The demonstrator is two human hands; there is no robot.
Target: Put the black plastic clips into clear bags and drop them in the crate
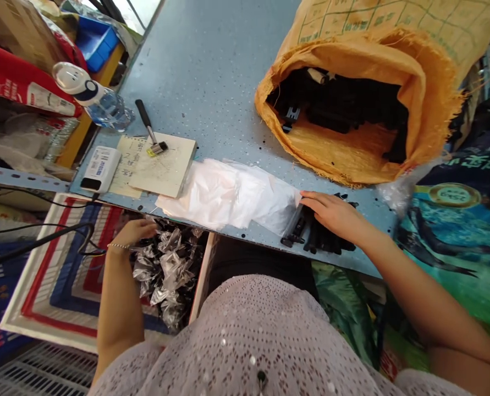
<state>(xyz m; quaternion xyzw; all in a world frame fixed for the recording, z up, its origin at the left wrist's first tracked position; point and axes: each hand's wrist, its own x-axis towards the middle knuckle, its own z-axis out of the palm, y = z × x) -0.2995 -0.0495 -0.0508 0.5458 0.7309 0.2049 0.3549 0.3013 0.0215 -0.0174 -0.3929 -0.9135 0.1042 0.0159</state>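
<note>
The speckled tabletop (212, 82) is softly lit; the orange woven sack (352, 55) is deeply shadowed inside. White plastic bags (232, 192) are nearly washed out, and edges are stretched.

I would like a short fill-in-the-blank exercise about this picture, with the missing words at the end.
1. The right hand lies over a pile of ____ parts.
2. Around the wrist of the left hand is a thin ____.
3. The thin sheets between the notepad and the right hand are ____.
4. The tray beyond the bottle is ____.

Missing words: black; bracelet; white; blue.
</note>
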